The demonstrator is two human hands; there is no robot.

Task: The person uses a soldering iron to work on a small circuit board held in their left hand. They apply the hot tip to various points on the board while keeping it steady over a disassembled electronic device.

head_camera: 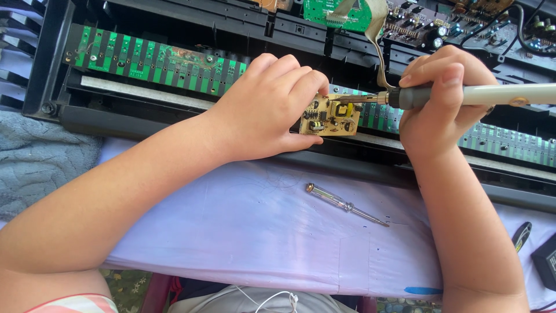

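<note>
Nearest the camera, a pale lilac cloth [231, 243] covers the counter, with a strip of blue tape [423, 290] on its near edge. On the cloth, between the two forearms, lies a clear-handled screwdriver [346, 204], slanting down to the right and touched by neither hand. A grey towel [40, 159] lies at the left edge; a small black box [546, 261] and a black-and-yellow tool [521, 235] sit at the right edge, both partly cut off.

Beyond the cloth, the left hand [266, 107] is curled closed over a small tan circuit board [330, 116], thumb below and fingers over its top left, holding it against the front rail of an opened black keyboard chassis [174, 23]. The right hand [437, 98] is wrapped tightly around a soldering iron [463, 95] with a grey grip and cream handle, lying level. Its tip reaches left onto the upper edge of the tan board, just beside the left fingertips.

Behind the hands runs a long green contact strip [145, 61] with a brownish stain near its middle. Farther back, a beige ribbon cable [376, 35] hangs down from green control boards [341, 11] carrying small components.
</note>
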